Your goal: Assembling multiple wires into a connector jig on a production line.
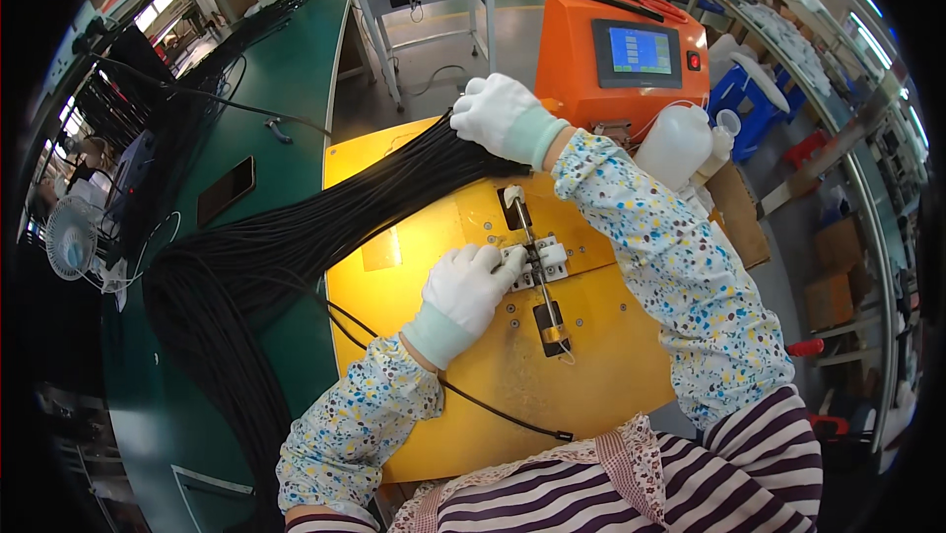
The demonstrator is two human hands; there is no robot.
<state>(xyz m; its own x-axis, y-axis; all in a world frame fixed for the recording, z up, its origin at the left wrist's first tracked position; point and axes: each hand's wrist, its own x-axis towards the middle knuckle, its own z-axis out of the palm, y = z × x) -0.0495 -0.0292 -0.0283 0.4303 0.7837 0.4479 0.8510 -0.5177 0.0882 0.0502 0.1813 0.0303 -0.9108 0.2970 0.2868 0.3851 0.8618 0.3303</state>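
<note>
A thick bundle of black cables point(325, 213) runs from the left up across the yellow work plate point(591, 356). At its far end my right hand point(505, 119), in a white glove, is closed, its fingertips on the cables. My left hand point(461, 295), also gloved, has its fingers pinched together at a small white block fixture point(552, 257) on the plate. What sits between those fingertips is hidden. Metal rods in line with the fixture cross its middle. A single black cable point(493, 409) passes under my left wrist, its tip lying near the plate's front edge.
An orange machine point(567, 55) with a lit screen stands at the far right, beside a white plastic bottle point(676, 146). On the green table point(286, 70) at left lie a phone point(226, 191) and the looped cables. A small fan point(72, 236) is at far left.
</note>
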